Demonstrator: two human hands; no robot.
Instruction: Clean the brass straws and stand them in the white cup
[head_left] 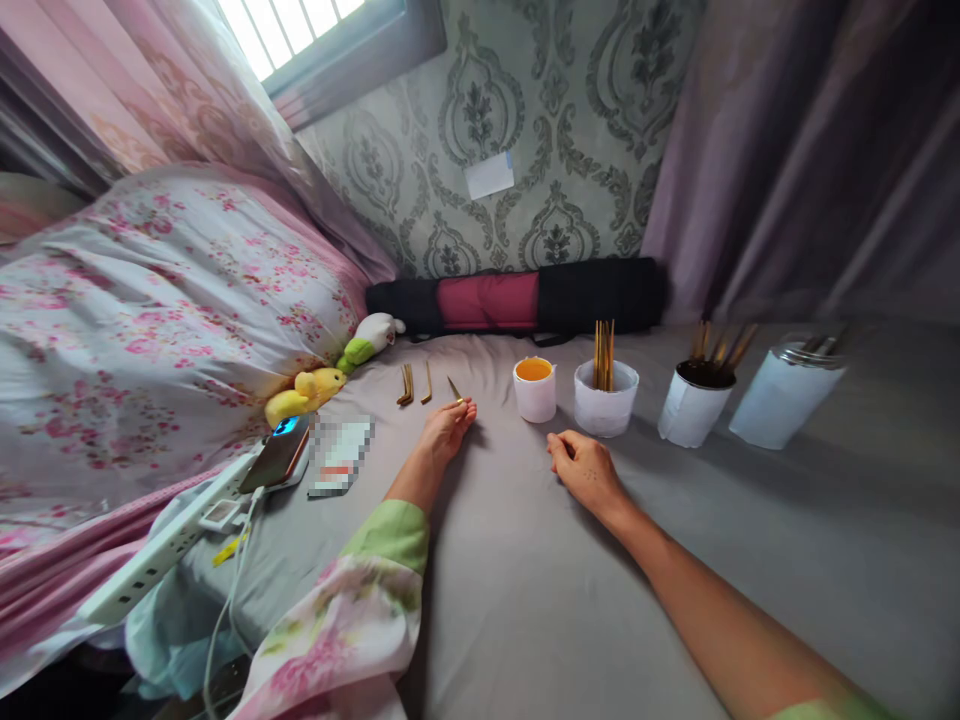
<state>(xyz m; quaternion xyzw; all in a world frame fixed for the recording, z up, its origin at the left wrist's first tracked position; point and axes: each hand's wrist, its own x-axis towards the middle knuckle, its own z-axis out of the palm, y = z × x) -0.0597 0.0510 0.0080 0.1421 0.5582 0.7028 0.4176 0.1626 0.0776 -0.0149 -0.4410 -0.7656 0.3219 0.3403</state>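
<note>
Left hand (pixel 446 428) rests on the grey bed sheet (pixel 525 600), fingers pinching a thin golden metal stick (pixel 455 389) by its lower end, tip tilted up; the resting wrist probably steadies it. Right hand (pixel 586 468) lies on the sheet, fingers loosely curled, released, empty, just before a white cup with orange inside (pixel 535 388). Loose golden sticks (pixel 415 384) lie left of the held one. Right of the orange cup stands a translucent white cup of golden sticks (pixel 605 400). Nothing blocks the hands. A yellow-green plush toy (pixel 315 387) sits far left.

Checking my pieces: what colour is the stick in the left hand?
Gold. The stick shows best in the head view.
</note>
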